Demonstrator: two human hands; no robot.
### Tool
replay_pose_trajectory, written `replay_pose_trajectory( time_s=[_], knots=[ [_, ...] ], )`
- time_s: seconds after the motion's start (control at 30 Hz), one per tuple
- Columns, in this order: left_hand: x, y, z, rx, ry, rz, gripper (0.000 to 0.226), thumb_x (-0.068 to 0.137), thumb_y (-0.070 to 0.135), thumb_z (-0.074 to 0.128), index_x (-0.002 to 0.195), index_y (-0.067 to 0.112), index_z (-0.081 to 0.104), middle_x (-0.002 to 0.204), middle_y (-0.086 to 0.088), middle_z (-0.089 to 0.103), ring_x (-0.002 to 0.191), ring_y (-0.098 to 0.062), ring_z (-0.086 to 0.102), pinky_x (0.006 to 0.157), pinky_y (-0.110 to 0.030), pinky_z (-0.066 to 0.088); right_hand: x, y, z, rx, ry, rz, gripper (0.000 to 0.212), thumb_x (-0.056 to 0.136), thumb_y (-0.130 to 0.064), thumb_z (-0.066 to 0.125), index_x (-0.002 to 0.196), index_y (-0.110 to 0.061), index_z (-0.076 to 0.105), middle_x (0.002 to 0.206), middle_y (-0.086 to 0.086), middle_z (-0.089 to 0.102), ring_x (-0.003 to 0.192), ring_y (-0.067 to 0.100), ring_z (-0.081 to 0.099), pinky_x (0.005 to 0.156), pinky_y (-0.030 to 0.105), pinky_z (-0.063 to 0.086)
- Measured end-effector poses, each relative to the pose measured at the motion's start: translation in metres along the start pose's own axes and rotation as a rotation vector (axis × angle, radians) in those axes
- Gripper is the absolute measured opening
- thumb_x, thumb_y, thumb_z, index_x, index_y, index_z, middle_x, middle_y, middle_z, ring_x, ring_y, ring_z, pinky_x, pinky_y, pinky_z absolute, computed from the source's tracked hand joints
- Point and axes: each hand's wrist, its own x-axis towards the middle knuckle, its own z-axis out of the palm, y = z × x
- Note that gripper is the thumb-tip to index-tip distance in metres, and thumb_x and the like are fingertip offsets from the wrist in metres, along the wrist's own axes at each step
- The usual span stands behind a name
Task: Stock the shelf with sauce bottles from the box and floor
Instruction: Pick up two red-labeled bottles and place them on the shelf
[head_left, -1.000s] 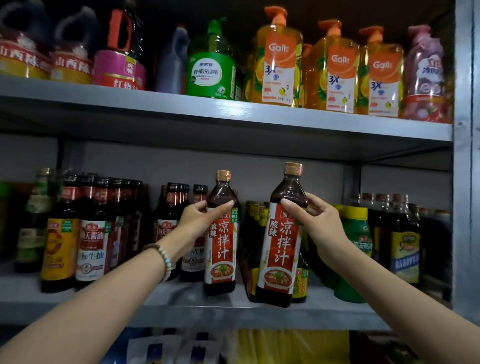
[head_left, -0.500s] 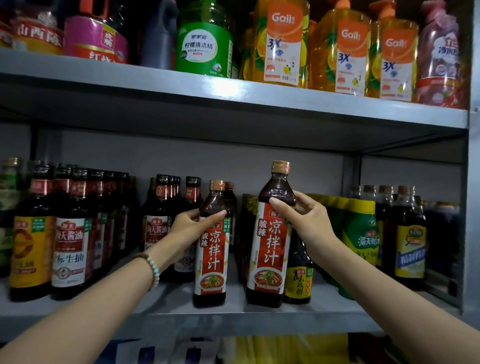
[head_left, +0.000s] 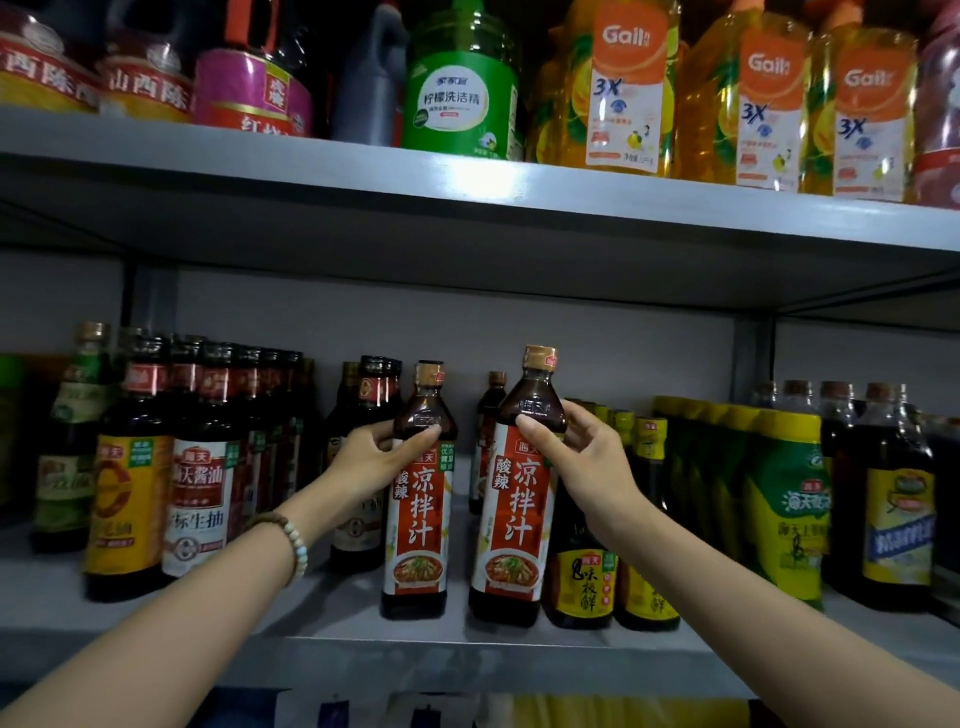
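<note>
Two dark sauce bottles with red-and-white labels and tan caps stand upright on the grey middle shelf (head_left: 467, 652). My left hand (head_left: 371, 454) grips the shoulder of the left sauce bottle (head_left: 418, 519). My right hand (head_left: 584, 457) grips the shoulder of the right sauce bottle (head_left: 519, 509), which stands nearer the shelf's front edge. Both bottle bases seem to rest on the shelf board. A third bottle of the same kind (head_left: 488, 415) stands behind, between the two.
Soy sauce bottles (head_left: 197, 499) crowd the shelf to the left. Small yellow-labelled bottles (head_left: 582, 587) and green-yellow bottles (head_left: 784, 509) stand to the right. The upper shelf (head_left: 467, 182) holds orange detergent bottles (head_left: 623, 88) and a green jug (head_left: 457, 98).
Both bottles have come down from a raised position and now stand on the shelf. The left one went further back. My hands keep their hold on the bottle shoulders.
</note>
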Motion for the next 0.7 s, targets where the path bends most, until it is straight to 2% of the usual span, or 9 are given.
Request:
replay_pose_trajectory(
  time_s=[0.07, 0.13, 0.2, 0.27, 0.33, 0.4, 0.5, 0.6, 0.7],
  knots=[
    [-0.003, -0.001, 0.001, 0.002, 0.010, -0.002, 0.061, 0.060, 0.068, 0.059, 0.103, 0.025, 0.064, 0.092, 0.002, 0.074, 0.079, -0.008, 0.070, 0.066, -0.019, 0.051, -0.001, 0.005, 0.006, -0.036, -0.007, 0.016, 0.041, 0.063, -0.045, 0.073, 0.100, -0.036, 0.059, 0.106, -0.003, 0.069, 0.092, 0.009, 0.069, 0.070, 0.021, 0.057],
    [-0.007, 0.000, 0.000, 0.004, 0.019, -0.008, 0.066, 0.064, 0.077, 0.045, 0.104, 0.028, 0.063, 0.094, 0.006, 0.073, 0.086, -0.005, 0.068, 0.077, -0.023, 0.049, -0.001, 0.010, 0.008, -0.069, -0.011, 0.036, 0.052, 0.060, -0.049, 0.074, 0.107, -0.035, 0.058, 0.114, -0.001, 0.066, 0.103, 0.013, 0.065, 0.082, 0.032, 0.057],
    [-0.012, -0.001, -0.001, -0.026, 0.037, -0.006, 0.063, 0.067, 0.080, 0.033, 0.095, 0.032, 0.063, 0.083, 0.018, 0.073, 0.081, 0.003, 0.067, 0.074, -0.020, 0.049, 0.000, 0.013, 0.008, -0.106, -0.003, 0.068, 0.080, 0.055, -0.055, 0.074, 0.126, -0.024, 0.053, 0.125, 0.004, 0.061, 0.115, 0.021, 0.059, 0.095, 0.045, 0.051],
    [-0.019, -0.001, -0.003, -0.066, 0.053, 0.014, 0.053, 0.072, 0.076, 0.031, 0.093, 0.036, 0.059, 0.081, 0.027, 0.070, 0.079, 0.009, 0.065, 0.065, -0.012, 0.049, 0.000, 0.014, 0.005, -0.123, -0.006, 0.095, 0.093, 0.054, -0.056, 0.074, 0.135, -0.020, 0.047, 0.129, 0.007, 0.058, 0.119, 0.025, 0.056, 0.098, 0.050, 0.048],
    [-0.025, -0.003, -0.003, -0.074, 0.046, 0.045, 0.051, 0.075, 0.073, 0.035, 0.100, 0.035, 0.059, 0.089, 0.025, 0.070, 0.085, 0.009, 0.065, 0.066, -0.010, 0.049, 0.000, 0.015, 0.003, -0.122, -0.018, 0.104, 0.088, 0.058, -0.052, 0.074, 0.134, -0.019, 0.047, 0.128, 0.007, 0.059, 0.116, 0.024, 0.058, 0.096, 0.049, 0.050],
    [-0.029, -0.005, -0.002, -0.096, 0.051, 0.071, 0.062, 0.072, 0.070, 0.046, 0.116, 0.027, 0.056, 0.107, 0.012, 0.069, 0.094, 0.005, 0.063, 0.073, -0.013, 0.050, 0.000, 0.016, 0.001, -0.115, -0.024, 0.102, 0.076, 0.063, -0.046, 0.074, 0.130, -0.019, 0.051, 0.122, 0.005, 0.063, 0.109, 0.021, 0.063, 0.093, 0.046, 0.053],
    [-0.036, -0.005, 0.003, -0.071, 0.084, 0.132, 0.082, 0.067, 0.062, 0.061, 0.136, 0.024, 0.040, 0.133, 0.006, 0.052, 0.116, -0.004, 0.053, 0.088, -0.018, 0.047, 0.003, 0.018, -0.001, -0.114, -0.026, 0.117, 0.066, 0.073, -0.038, 0.073, 0.131, -0.019, 0.050, 0.119, 0.004, 0.064, 0.105, 0.019, 0.065, 0.089, 0.041, 0.055],
    [-0.047, -0.005, 0.011, 0.044, 0.126, 0.182, 0.089, 0.066, 0.062, 0.062, 0.143, 0.031, 0.028, 0.143, 0.005, 0.041, 0.126, -0.011, 0.044, 0.099, -0.029, 0.043, 0.006, 0.017, -0.003, -0.113, -0.050, 0.136, 0.064, 0.077, -0.035, 0.071, 0.133, -0.019, 0.046, 0.117, 0.005, 0.065, 0.101, 0.017, 0.067, 0.081, 0.031, 0.057],
    [-0.059, -0.004, 0.022, 0.175, 0.167, 0.222, 0.093, 0.065, 0.067, 0.060, 0.143, 0.041, 0.017, 0.147, 0.007, 0.034, 0.129, -0.012, 0.041, 0.103, -0.041, 0.042, 0.006, 0.014, -0.005, -0.142, -0.092, 0.160, 0.057, 0.080, -0.034, 0.070, 0.130, -0.019, 0.046, 0.115, 0.004, 0.065, 0.098, 0.015, 0.067, 0.073, 0.023, 0.056]
  ],
)
